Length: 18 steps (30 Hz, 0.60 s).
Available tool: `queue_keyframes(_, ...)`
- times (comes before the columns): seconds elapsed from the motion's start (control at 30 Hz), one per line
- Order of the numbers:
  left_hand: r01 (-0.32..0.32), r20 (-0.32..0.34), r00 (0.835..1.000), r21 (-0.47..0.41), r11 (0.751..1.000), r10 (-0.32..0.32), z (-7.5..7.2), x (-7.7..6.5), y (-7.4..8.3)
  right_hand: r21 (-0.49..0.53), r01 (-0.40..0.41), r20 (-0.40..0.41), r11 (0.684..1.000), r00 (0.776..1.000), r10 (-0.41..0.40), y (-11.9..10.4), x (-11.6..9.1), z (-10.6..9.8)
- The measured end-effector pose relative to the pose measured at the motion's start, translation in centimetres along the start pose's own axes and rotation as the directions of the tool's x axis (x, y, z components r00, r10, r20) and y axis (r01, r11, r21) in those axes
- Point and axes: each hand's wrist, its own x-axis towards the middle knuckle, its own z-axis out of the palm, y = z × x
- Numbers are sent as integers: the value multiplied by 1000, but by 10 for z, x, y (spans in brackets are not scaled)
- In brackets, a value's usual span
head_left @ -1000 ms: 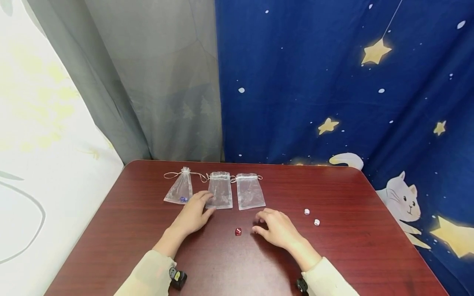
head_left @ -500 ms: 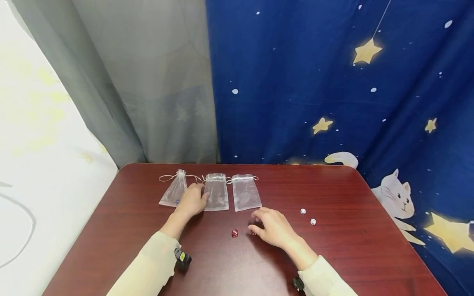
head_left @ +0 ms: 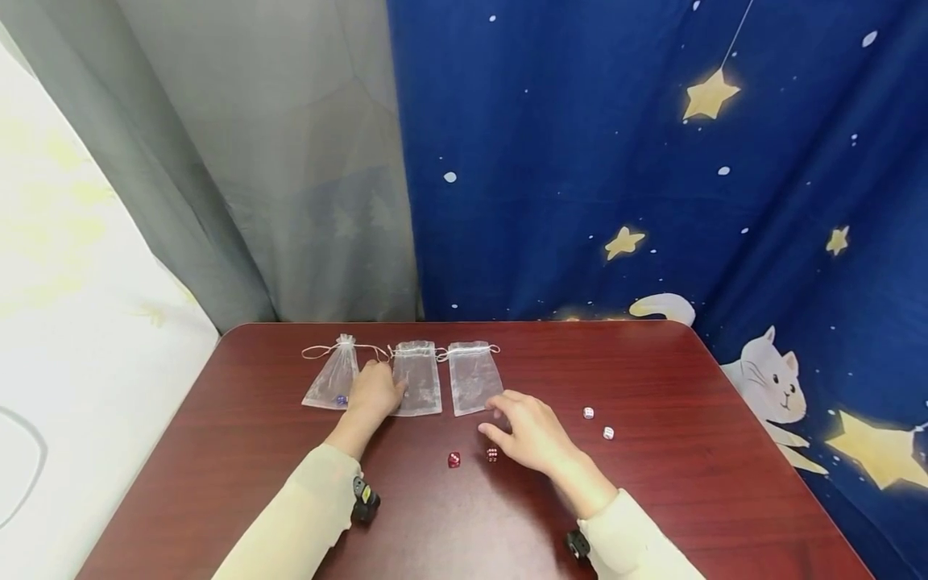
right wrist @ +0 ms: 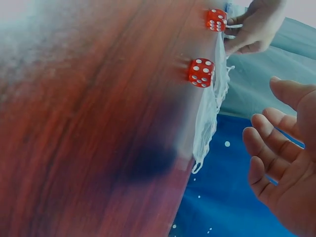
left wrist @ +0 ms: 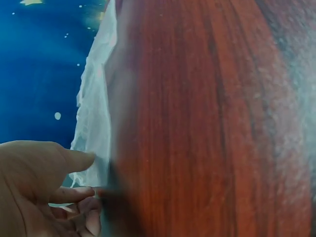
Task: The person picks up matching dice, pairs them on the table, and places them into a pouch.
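Note:
My left hand (head_left: 373, 391) reaches over the left edge of the middle sheer drawstring bag (head_left: 419, 387). Its thumb lies against the bag in the left wrist view, apart from the bent fingers (left wrist: 74, 195). At left is a cinched sheer bag (head_left: 329, 383) with blue dice (head_left: 341, 399) inside, partly hidden by that hand. A third sheer bag (head_left: 474, 383) lies flat to the right. My right hand (head_left: 532, 431) hovers with relaxed fingers, holding nothing, beside a red die (head_left: 492, 454). Another red die (head_left: 453, 459) lies left of it.
Two white dice, a farther die (head_left: 588, 412) and a nearer die (head_left: 608, 432), lie right of the right hand. The reddish wooden table (head_left: 652, 483) ends at a blue star-patterned curtain (head_left: 522, 201) and a grey curtain (head_left: 304, 201).
My left hand has moved slightly up and left to the middle bag's left edge, its fingers bending down. The right hand has lifted a little, uncovering the second red die. The head view has shifted.

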Motion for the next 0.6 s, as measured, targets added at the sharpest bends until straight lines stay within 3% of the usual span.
queue_keyframes(0.17, -1, -42, 999, -27, 1000, 0, 3, 0, -3, 14, 6, -20, 1000, 1000, -5, 0, 4, -2)
queue_keyframes(0.37, 2, -118, 993, -142, 990, -19, 5, -5, -5, 54, -12, -32, 998, 999, 13, -1, 7, -5)
queue_keyframes(0.47, -19, -189, 982, -221, 975, -23, 5, -9, -6, 76, -15, -50, 997, 999, 18, -1, 10, -7)
queue_keyframes(0.6, -105, -290, 957, -330, 938, 5, 0, -18, -3, 101, 0, -100, 995, 995, 10, -2, 14, -9)
